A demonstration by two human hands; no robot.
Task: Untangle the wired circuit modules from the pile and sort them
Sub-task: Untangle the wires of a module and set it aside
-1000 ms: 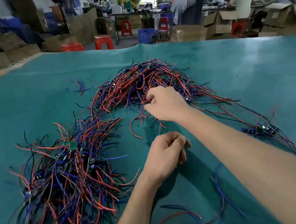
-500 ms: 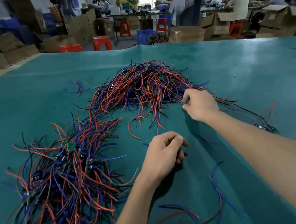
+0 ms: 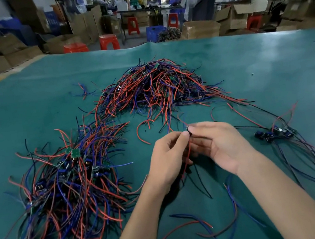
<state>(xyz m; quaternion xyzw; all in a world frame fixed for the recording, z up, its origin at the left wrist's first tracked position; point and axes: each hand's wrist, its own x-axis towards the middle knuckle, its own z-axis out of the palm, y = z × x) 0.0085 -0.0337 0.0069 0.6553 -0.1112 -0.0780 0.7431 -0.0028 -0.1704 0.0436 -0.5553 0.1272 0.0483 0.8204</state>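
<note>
Centrally, both hands met just above the desk [image 3: 245, 63], which was covered in smooth teal sheeting. The left hand [image 3: 167, 158] pinched a thin red wire [image 3: 186, 161] between thumb and forefinger, while the right hand [image 3: 216, 143] pinched a small dark module [image 3: 189, 130] at its fingertips, the other fingers loosely curled. Each grip was thus closed on its part. Holding the piece at two points probably kept the wire taut, so that its run could be traced and freed; its black leads trailed down to the desk below the hands.

The unsorted pile [image 3: 158, 87] lay beyond the hands, a dense mound of slender, flexible red, blue and black insulated wires with small green boards partly buried in it. A second heap [image 3: 67, 183] spread to the left, its wires lying roughly parallel and fanned outward, with green boards and dark blue components visible; it was likely one sorted group. A smaller cluster [image 3: 274, 134] of dark modules sat to the right, long leads trailing toward the near edge, likely another group. Loose strands [image 3: 233, 199] curved on the desk near the forearms.

Sorting appeared to be well short of complete, since the far pile remained large.
</note>
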